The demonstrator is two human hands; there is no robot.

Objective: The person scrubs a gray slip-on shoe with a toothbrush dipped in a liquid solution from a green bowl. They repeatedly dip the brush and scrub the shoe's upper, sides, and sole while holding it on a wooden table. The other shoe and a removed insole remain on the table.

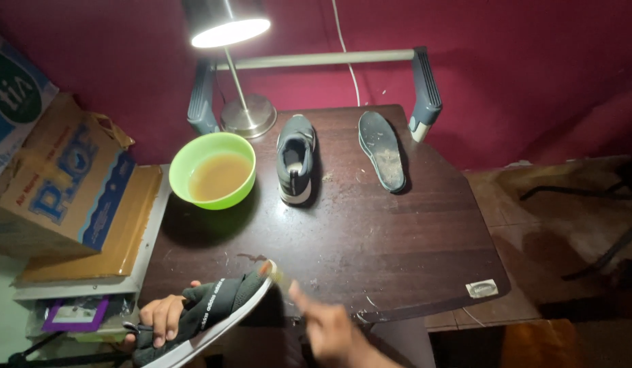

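My left hand (pixel 162 317) grips a dark grey sneaker (pixel 217 305) with a white sole at the bottom left; its toe points up over the front edge of the dark wooden table (pixel 370 238). My right hand (pixel 333 334) is blurred at the bottom centre, just right of that toe. A small pale object (pixel 280 274) shows between the hand and the toe; whether the hand holds it is unclear. Farther back stand a matching grey sneaker (pixel 295 160), upright, and a loose insole (pixel 382 150) to its right.
A green bowl (pixel 184 196) of brownish liquid sits at the table's back left. Behind it a lit metal desk lamp (pixel 249 116) stands under a grey bar frame (pixel 425 82). Cardboard boxes (pixel 64 184) are stacked to the left. Tiled floor and chair legs (pixel 602 255) lie to the right.
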